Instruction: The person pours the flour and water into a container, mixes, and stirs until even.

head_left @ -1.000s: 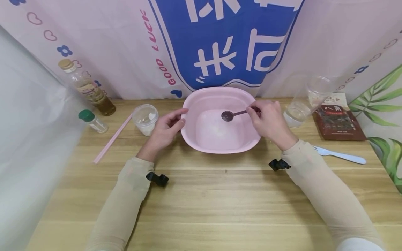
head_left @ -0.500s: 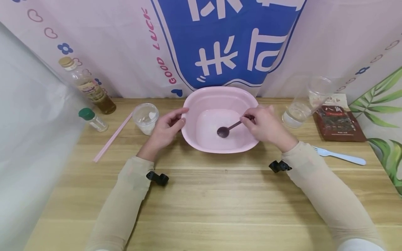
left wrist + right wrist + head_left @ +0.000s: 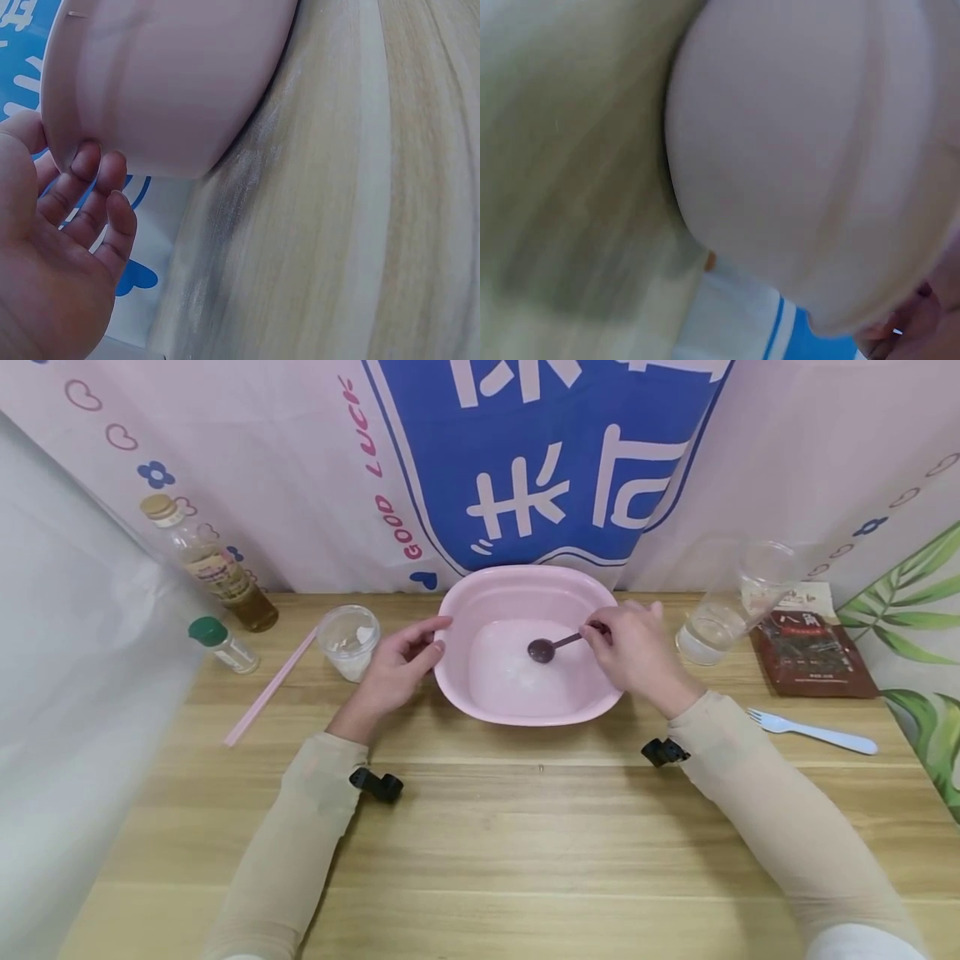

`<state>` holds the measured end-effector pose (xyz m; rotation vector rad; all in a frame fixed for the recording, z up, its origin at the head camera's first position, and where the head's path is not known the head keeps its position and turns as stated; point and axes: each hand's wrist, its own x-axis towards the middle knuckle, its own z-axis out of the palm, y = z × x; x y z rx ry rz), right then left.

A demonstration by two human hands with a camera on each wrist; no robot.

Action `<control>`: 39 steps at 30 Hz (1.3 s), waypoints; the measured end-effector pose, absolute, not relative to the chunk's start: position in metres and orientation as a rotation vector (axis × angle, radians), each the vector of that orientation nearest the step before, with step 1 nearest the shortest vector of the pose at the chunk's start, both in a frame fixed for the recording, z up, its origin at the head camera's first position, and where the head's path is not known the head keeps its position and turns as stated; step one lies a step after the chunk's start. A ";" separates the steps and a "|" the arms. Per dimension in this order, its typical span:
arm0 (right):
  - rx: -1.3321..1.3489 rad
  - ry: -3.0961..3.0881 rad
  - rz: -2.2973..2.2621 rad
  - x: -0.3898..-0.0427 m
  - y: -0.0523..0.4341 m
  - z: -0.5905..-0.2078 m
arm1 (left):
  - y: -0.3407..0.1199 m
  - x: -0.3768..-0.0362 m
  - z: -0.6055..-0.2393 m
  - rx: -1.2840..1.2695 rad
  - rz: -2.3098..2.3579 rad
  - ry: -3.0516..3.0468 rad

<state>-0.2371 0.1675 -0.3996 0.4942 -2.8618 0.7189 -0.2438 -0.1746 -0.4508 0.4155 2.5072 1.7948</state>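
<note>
While the right hand (image 3: 636, 652) pinches it, the brown spoon (image 3: 542, 651) points leftward.

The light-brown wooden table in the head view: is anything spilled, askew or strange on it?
A tiny speck on the table in front of the pink oval plastic basin stands out against bare wood; crumb or mark, I cannot tell. Nothing else looks odd.

The right grip (image 3: 636, 647) hides the handle end of the spoon (image 3: 542, 650) from me; my right wrist view is blurred and its edge crops that grip; my left wrist view cuts off the basin (image 3: 180, 82); small print on the amber bottle (image 3: 213, 568) and bag (image 3: 813, 652) is too tiny to read
</note>
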 end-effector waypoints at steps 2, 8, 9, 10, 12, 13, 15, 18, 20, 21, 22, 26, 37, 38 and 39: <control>0.507 -2.871 0.691 -0.236 0.173 -0.395 | -0.175 -0.244 -0.451 0.414 1.791 2.507; 0.617 -2.908 0.765 -0.236 0.180 -0.389 | -0.175 -0.244 -0.450 0.410 1.781 2.503; 0.629 -2.912 0.788 -0.236 0.179 -0.389 | -0.174 -0.244 -0.450 0.411 1.783 2.500; 0.638 -2.913 0.806 -0.236 0.178 -0.390 | -0.175 -0.244 -0.450 0.411 1.782 2.501; 0.644 -2.910 0.831 -0.236 0.175 -0.391 | -0.175 -0.244 -0.451 0.414 1.781 2.501; 0.646 -2.905 0.848 -0.236 0.173 -0.392 | -0.175 -0.244 -0.451 0.417 1.781 2.502; 0.647 -2.898 0.874 -0.237 0.170 -0.394 | -0.175 -0.245 -0.452 0.417 1.781 2.503; 0.646 -2.877 0.902 -0.237 0.167 -0.398 | -0.175 -0.245 -0.452 0.417 1.780 2.505; 0.643 -2.858 0.913 -0.237 0.166 -0.401 | -0.175 -0.245 -0.452 0.419 1.782 2.504; 0.640 -2.845 0.907 -0.237 0.165 -0.402 | -0.175 -0.245 -0.452 0.421 1.786 2.502; 0.639 -2.831 0.897 -0.237 0.165 -0.403 | -0.175 -0.245 -0.451 0.423 1.785 2.502; 0.636 -2.771 0.850 -0.238 0.166 -0.405 | -0.175 -0.244 -0.451 0.424 1.788 2.502; 0.753 -2.622 0.721 -0.240 0.176 -0.410 | -0.175 -0.244 -0.450 0.418 1.790 2.503; 0.749 -2.620 0.711 -0.240 0.176 -0.410 | -0.175 -0.244 -0.450 0.420 1.792 2.501; 0.743 -2.620 0.700 -0.241 0.177 -0.410 | -0.174 -0.244 -0.450 0.421 1.793 2.499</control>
